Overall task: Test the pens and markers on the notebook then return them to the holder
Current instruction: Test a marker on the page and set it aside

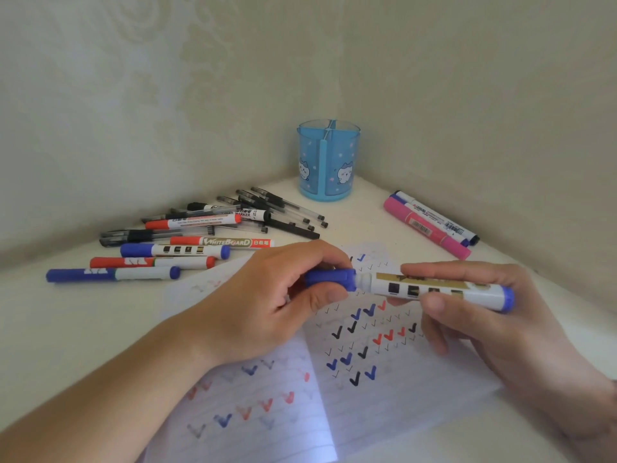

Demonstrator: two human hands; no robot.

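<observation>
We have a blue whiteboard marker [430,289] held level above the open notebook [384,396], well clear of the page. Our left hand [267,302] pinches the blue cap [330,279] between thumb and curled fingers; our right hand [500,315] grips the white barrel, index finger along the top and thumb underneath. The cap sits at the neck of the barrel, and we cannot tell whether it is coming off or going on.

We judge the marker light and rigid, a smooth plastic tube that could slip if held loosely, so the grip belongs on the middle of the barrel, where the label gives a little purchase. The cap is a tight friction fit; a straight pull or push along the axis is better than twisting sideways. The felt tip is the 1 delicate part and will stain fingers, so we keep them back from it.

The notebook is thin and floppy, and already covered with blue, red and black ticks. The blue holder [329,162] stands empty in the corner of the counter [83,329], a pile of pens and markers [207,228] lies to its left, and 3 markers [430,223] lie to its right.
</observation>
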